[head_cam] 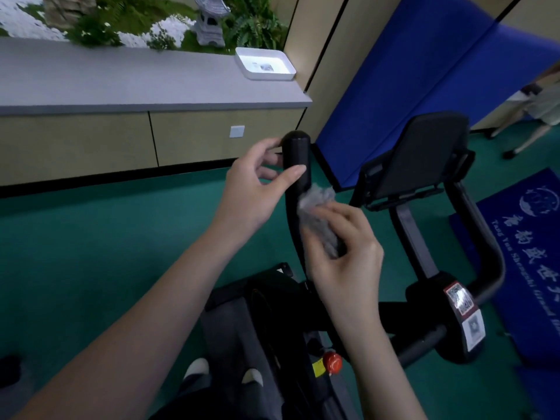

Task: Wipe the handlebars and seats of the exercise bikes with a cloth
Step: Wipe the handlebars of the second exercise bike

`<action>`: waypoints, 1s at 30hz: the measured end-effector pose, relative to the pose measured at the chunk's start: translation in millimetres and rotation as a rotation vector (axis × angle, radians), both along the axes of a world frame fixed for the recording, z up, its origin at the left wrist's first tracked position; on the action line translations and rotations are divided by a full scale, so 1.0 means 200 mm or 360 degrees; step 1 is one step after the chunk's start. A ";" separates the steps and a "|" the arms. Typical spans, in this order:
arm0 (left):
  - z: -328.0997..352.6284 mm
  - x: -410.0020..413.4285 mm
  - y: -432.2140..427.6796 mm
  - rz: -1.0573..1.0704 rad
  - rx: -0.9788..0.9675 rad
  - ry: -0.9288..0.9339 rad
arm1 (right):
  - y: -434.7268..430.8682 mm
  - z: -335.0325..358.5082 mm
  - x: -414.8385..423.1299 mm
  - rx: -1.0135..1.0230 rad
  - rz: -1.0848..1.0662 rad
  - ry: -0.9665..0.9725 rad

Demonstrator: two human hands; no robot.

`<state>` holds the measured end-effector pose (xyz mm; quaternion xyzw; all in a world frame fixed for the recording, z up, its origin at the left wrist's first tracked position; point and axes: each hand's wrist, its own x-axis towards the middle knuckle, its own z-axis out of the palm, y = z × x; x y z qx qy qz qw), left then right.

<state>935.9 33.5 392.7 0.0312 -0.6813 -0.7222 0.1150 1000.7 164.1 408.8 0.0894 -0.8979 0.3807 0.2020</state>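
Gripping a crumpled grey cloth, the right hand curls its fingers round the wad and presses it against the black handlebar, on the curved tube just below the thick upright end. Directly above that grip the left hand clasps the end of the same bar, thumb across the near face and the other fingers reaching round the far side. Both hands are thus clenched, one on the cloth and one on the bar, with the cloth sitting between them and touching the tube. To the right of the grip stands the bike's dark screen holder on its post, and lower down on that side a round housing carries two code stickers. Below the right wrist a red knob shows on the frame. Beyond the left hand runs a grey counter with a white tray at its end. A blue pad leans on the wall behind the holder, and a blue mat with white writing lies on the green floor.
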 end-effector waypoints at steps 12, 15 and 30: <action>0.02 0.02 0.01 0.0014 -0.0014 -0.0051 | 0.05 -0.02 0.05 -0.0040 0.0098 -0.0163; 0.03 0.03 0.02 0.0034 -0.0012 -0.0045 | 0.14 -0.02 0.06 -0.0065 0.0158 -0.0190; 0.07 0.09 0.05 0.0313 -0.0910 0.0180 | 0.33 -0.08 -0.13 -0.0780 0.0498 -0.1105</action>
